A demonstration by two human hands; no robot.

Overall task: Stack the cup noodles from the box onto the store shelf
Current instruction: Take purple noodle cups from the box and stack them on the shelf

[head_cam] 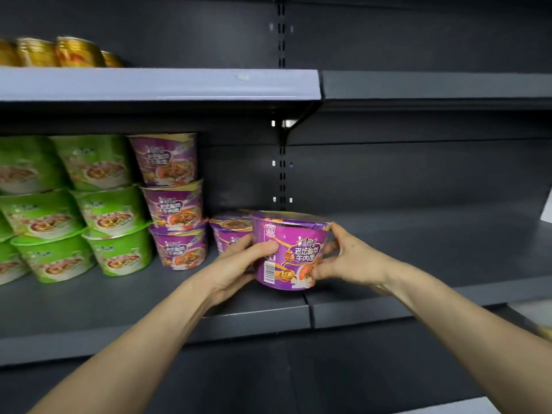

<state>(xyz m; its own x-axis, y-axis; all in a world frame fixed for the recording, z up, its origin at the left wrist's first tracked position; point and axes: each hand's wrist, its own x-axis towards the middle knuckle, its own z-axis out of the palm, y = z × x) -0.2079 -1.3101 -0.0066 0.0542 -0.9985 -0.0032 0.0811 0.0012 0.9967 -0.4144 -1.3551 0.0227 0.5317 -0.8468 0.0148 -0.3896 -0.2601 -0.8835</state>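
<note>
Middle shelf [89, 309]: dark grey metal, two sections butted together. Left end: green cup noodles [110, 210] in stacks three high, bottom cups on shelf. Just beside them: purple cup noodles [174, 204], one stack of three. Right of that: single purple cup [228, 227], upright. Upper shelf [149, 83]: gold containers [77, 52] at left, blurred, possibly cans.

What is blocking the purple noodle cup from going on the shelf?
Nothing visible. The left hand and right hand hold the purple cup at bare shelf; a lone cup sits behind it, leftward.
</note>
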